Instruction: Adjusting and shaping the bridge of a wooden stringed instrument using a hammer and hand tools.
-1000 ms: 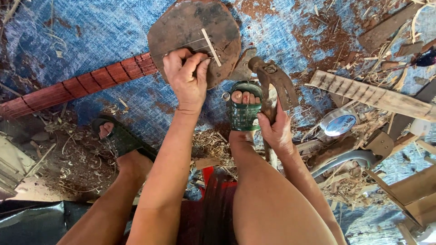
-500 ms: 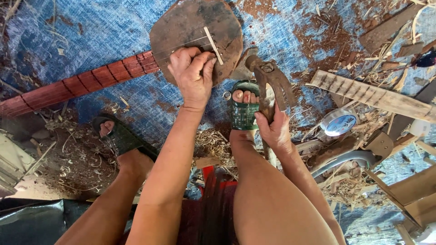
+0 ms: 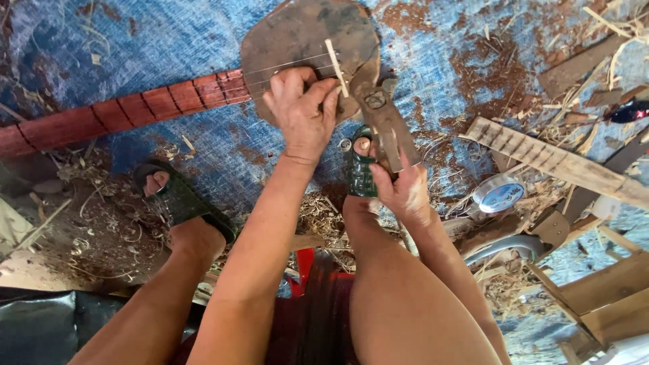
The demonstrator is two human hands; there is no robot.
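Under me the ground is spread with a worn blue tarp [image 3: 473, 61], stained rusty brown in patches. On it lies a stringed instrument [image 3: 203, 88] with a red fretted neck and a round dark body. Wood shavings [image 3: 101, 223] litter the sheet, a notched wooden strip [image 3: 554, 162] lies at my right, and a tape roll [image 3: 499, 195] sits near it.

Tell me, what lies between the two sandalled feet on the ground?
In the head view, only blue tarp with wood scraps lies between the left sandal and right sandal.
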